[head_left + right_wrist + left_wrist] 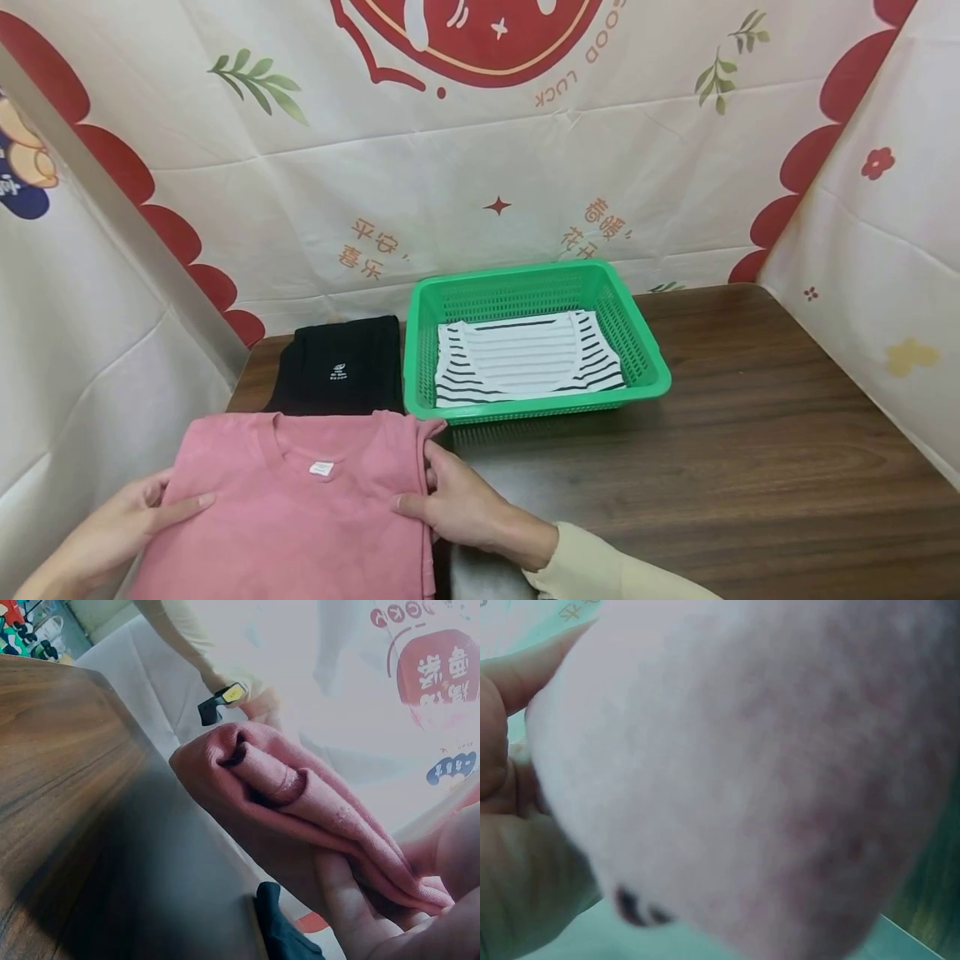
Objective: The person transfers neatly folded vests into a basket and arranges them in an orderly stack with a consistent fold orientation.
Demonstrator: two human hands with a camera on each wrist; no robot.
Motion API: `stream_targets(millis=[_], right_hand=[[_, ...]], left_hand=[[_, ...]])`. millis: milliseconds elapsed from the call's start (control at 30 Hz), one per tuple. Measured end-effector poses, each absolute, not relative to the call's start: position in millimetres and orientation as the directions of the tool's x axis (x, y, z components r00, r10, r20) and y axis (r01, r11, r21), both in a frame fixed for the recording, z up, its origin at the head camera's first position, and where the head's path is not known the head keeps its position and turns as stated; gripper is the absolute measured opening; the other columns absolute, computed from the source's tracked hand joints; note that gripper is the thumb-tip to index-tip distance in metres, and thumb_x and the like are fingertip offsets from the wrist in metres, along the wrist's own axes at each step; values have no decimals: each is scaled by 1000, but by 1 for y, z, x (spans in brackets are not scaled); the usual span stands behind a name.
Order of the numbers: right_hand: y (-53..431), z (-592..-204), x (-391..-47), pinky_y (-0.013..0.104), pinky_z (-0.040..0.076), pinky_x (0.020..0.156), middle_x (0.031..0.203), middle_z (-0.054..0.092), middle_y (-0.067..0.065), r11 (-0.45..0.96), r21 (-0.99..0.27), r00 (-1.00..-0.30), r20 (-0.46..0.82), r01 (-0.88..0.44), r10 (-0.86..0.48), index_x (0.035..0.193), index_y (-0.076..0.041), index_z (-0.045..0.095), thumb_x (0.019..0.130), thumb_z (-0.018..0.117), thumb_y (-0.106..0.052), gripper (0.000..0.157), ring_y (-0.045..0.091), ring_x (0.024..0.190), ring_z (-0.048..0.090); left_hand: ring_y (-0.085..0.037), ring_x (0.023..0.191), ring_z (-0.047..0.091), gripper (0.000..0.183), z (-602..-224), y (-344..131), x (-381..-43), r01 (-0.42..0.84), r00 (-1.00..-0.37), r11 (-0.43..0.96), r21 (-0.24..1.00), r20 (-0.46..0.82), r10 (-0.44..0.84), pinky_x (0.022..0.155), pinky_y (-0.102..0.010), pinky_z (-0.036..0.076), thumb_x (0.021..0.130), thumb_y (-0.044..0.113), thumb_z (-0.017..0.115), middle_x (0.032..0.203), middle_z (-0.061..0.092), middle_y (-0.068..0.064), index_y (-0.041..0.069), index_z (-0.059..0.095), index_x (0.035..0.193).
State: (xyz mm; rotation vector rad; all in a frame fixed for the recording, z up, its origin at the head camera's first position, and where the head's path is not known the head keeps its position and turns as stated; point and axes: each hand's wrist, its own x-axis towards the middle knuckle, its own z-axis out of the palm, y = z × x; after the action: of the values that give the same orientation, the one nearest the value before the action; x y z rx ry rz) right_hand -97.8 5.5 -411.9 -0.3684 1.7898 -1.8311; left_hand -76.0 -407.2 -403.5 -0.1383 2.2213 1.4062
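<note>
Both hands hold a folded pink T-shirt (300, 533) in front of the body, its neckline and white label facing up. My left hand (112, 529) pinches the shirt's left edge, thumb on top. On the opposite edge my right hand (461, 500) grips near the shoulder, thumb on top and fingers underneath. In the right wrist view the layered folds of the pink T-shirt (292, 795) show from the side, raised over the table. The left wrist view is mostly filled by blurred pink cloth (727, 765).
Behind the shirt lies a folded black garment (345, 367) with a small white print. Right of it stands a green basket (652, 375) holding a folded striped white garment (525, 358). The brown wooden table (720, 475) stretches right; printed white cloth (465, 192) hangs behind.
</note>
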Motion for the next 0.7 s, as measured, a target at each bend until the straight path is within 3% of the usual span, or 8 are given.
stream_targets(millis=[67, 333, 400, 600, 700], right_hand=[[7, -408, -97, 34, 57, 52, 91, 74, 11, 22, -982, -813, -167, 187, -558, 138, -10, 42, 91, 68, -3, 55, 22, 70, 71], [18, -397, -105, 38, 59, 58, 95, 73, 15, -15, -985, -820, -134, 172, -557, 141, -7, 38, 92, 66, -3, 57, 27, 76, 72], [20, -396, -107, 37, 59, 57, 95, 73, 15, -10, -986, -823, -135, 169, -552, 141, -6, 38, 91, 66, -3, 57, 26, 75, 72], [29, -395, -112, 37, 58, 55, 91, 73, 16, 6, -988, -832, -132, 153, -540, 141, -5, 39, 91, 67, -3, 57, 23, 71, 72], [34, -394, -114, 38, 59, 55, 90, 73, 17, 4, -990, -832, -124, 144, -540, 142, -4, 37, 91, 66, -2, 59, 23, 71, 72]], left_hand=[[-11, 97, 66, 47, -402, -407, -77, -325, -876, 480, 815, -450, 172, 80, -32, 56, 103, 22, 54, 113, 70, 5, -7, 44, 138], [-13, 92, 69, 20, -397, -397, -79, -246, -907, 450, 858, -368, 206, 78, -32, 57, 103, 16, 52, 107, 73, 3, 16, 58, 123], [-13, 92, 69, 21, -395, -393, -80, -241, -909, 459, 855, -365, 201, 78, -32, 57, 103, 16, 52, 106, 73, 2, 15, 58, 123], [-15, 92, 67, 49, -389, -381, -85, -284, -900, 508, 813, -409, 152, 78, -32, 55, 102, 24, 56, 108, 71, 0, -5, 44, 138], [-17, 91, 68, 51, -387, -375, -88, -295, -901, 515, 805, -413, 129, 77, -33, 56, 101, 25, 58, 106, 71, -3, -7, 42, 138]])
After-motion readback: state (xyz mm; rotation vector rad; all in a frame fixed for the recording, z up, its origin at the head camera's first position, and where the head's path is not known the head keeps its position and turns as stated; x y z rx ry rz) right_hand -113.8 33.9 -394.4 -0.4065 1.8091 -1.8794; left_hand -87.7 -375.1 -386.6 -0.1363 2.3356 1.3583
